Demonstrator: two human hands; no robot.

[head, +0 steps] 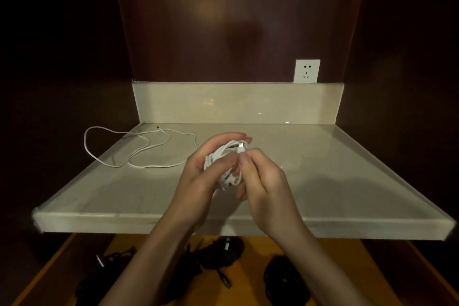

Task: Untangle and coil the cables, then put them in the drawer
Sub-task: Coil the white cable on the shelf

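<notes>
In the head view, the only one we have, our left hand (201, 169) cups a bundle of white cable (227, 164) above the middle of the pale stone table (347, 181), its fingers (231, 137) curled round the far side of the loops, while our right hand (260, 176) pinches the plug end (241, 148) of that same cable between thumb and forefinger at the top of the bundle. A second white cable (139, 149) lies loose and uncoiled on the left part of the table, well apart from our hands, with one loop hanging past the table's left edge. Below the front edge we see the open drawer (250, 278) with several dark cable bundles (218, 253) already lying in it. We judge the bundle in hand to be nearly coiled, with the plug end about to be tucked or wrapped. The main risk is that the loops spring apart if our left hand eases its grip while the right works the end in, since nothing ties the coil. Pulling the plug too tight could kink the cable at the connector. The loose cable's overhanging loop could slide off the table if our sleeve or arm brushes it. A wall socket (306, 71) sits at the back right, clear of all this
</notes>
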